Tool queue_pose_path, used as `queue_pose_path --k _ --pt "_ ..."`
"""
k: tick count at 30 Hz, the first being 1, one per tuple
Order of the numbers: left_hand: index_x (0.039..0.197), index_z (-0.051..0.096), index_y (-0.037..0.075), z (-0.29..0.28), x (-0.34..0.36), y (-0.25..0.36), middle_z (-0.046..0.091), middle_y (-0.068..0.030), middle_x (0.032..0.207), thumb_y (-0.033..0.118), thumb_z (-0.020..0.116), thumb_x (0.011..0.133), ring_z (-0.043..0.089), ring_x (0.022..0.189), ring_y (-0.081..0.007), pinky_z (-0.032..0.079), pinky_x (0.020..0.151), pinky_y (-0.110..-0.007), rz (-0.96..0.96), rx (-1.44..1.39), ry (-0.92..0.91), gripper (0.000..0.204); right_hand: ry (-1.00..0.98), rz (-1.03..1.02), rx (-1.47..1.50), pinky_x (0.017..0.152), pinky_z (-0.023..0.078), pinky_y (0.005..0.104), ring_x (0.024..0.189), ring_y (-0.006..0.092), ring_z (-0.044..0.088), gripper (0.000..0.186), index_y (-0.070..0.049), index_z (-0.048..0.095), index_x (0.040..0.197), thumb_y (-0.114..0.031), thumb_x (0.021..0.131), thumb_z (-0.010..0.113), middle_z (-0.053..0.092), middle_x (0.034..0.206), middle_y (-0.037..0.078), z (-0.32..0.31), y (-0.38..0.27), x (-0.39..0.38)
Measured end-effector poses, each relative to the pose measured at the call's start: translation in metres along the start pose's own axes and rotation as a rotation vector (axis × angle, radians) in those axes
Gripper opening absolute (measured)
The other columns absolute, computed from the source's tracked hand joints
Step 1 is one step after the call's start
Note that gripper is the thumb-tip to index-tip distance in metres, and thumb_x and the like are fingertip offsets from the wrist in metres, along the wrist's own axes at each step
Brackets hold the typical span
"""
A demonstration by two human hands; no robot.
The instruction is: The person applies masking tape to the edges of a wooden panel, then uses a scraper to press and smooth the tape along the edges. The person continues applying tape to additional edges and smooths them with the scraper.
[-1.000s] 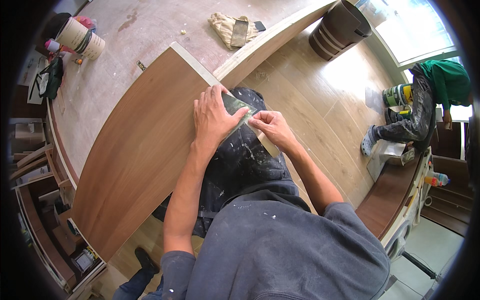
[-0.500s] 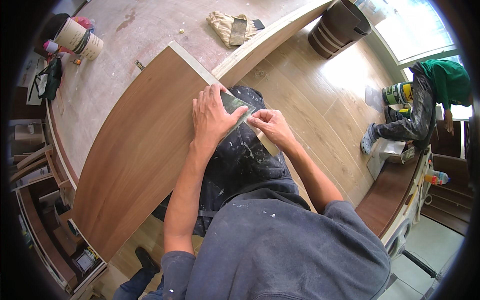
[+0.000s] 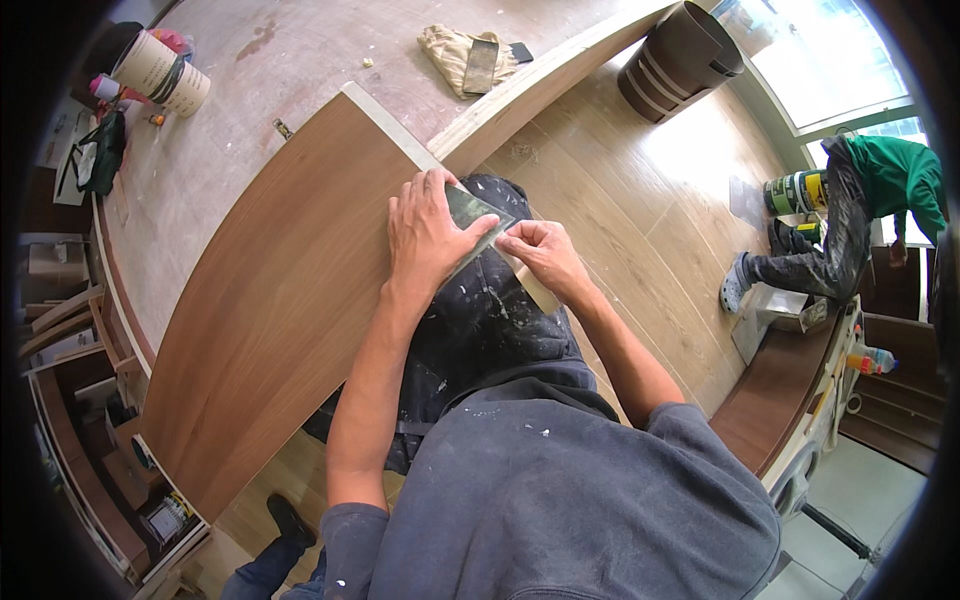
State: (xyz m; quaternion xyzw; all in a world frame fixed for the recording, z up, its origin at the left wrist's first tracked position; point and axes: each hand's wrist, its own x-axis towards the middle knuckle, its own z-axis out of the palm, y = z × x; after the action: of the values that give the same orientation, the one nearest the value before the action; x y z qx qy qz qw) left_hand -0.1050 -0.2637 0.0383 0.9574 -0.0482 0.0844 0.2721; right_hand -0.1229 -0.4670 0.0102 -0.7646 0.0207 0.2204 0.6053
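My left hand (image 3: pixel 425 230) is closed on a flat grey-green plate (image 3: pixel 466 206) at the inner corner of the curved wooden board (image 3: pixel 270 330), its thumb pressing on the plate's top. Beside it, my right hand (image 3: pixel 540 255) pinches a thin strip (image 3: pixel 532 287) at the plate's pointed end; the strip hangs tan and flat below my fingers. Both hands are over my paint-spotted dark trousers (image 3: pixel 490 340). A pale edge (image 3: pixel 390 125) runs along the board's short end, up from my left hand.
Pale dusty surface (image 3: pixel 250 120) holds a cloth bundle (image 3: pixel 450 55) and tubs (image 3: pixel 175 85). A wooden rail (image 3: pixel 550 70) borders tiled floor (image 3: pixel 630 200) with a brown bin (image 3: pixel 665 70). A co-worker in green (image 3: pixel 890 175) crouches right, near buckets (image 3: pixel 785 195). Another person's shoe (image 3: pixel 290 518) shows lower left.
My hands hold nearly the same place and grip. The co-worker at the right has bent slightly further, the green sleeve and hand shifting.
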Motion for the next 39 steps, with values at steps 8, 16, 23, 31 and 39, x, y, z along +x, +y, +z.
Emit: queue_pose_path --k 8,16,23,31,39 --pt "0.115 0.056 0.010 0.001 0.000 -0.002 0.063 -0.0101 0.111 0.051 0.087 0.074 0.060 0.110 -0.0312 0.043 0.089 -0.046 0.008 -0.001 0.000 0.065 0.057 -0.078 -0.050 0.057 0.043 0.0276 0.062 0.0053 0.053 0.027 0.001 0.075 0.083 -0.025 0.093 0.076 0.063 0.066 -0.001 0.003 0.005 0.002" --pt "0.115 0.056 0.010 0.003 0.000 -0.004 0.064 -0.0098 0.109 0.052 0.087 0.073 0.061 0.106 -0.0313 0.044 0.088 -0.046 0.033 0.018 0.023 0.066 0.158 -0.139 -0.188 0.053 0.045 0.0305 0.054 0.0093 0.056 0.022 0.003 0.073 0.076 -0.017 0.085 0.073 0.062 0.058 0.006 0.009 -0.010 0.000" --pt "0.117 0.055 0.010 0.003 0.000 -0.003 0.064 -0.0104 0.111 0.049 0.087 0.074 0.060 0.108 -0.0303 0.043 0.090 -0.045 0.014 0.042 -0.013 0.067 0.252 -0.273 -0.435 0.057 0.050 0.0359 0.053 0.0247 0.062 0.018 0.002 0.070 0.071 -0.014 0.079 0.071 0.065 0.062 0.016 0.017 -0.031 -0.005" --pt "0.117 0.055 0.010 0.001 0.001 -0.002 0.064 -0.0105 0.112 0.049 0.087 0.074 0.060 0.108 -0.0300 0.043 0.091 -0.044 0.013 0.032 -0.014 0.066 0.310 -0.360 -0.613 0.073 0.044 0.0418 0.064 0.0272 0.062 0.016 -0.008 0.073 0.068 -0.019 0.080 0.074 0.065 0.060 0.009 0.020 -0.029 -0.008" --pt "0.116 0.055 0.010 0.001 0.000 -0.002 0.064 -0.0099 0.111 0.050 0.087 0.074 0.060 0.107 -0.0298 0.043 0.090 -0.044 0.022 0.030 0.003 0.066 0.298 -0.286 -0.625 0.076 0.042 0.0401 0.070 0.0250 0.063 0.016 -0.009 0.073 0.071 -0.022 0.080 0.078 0.067 0.062 0.007 0.021 -0.029 -0.014"
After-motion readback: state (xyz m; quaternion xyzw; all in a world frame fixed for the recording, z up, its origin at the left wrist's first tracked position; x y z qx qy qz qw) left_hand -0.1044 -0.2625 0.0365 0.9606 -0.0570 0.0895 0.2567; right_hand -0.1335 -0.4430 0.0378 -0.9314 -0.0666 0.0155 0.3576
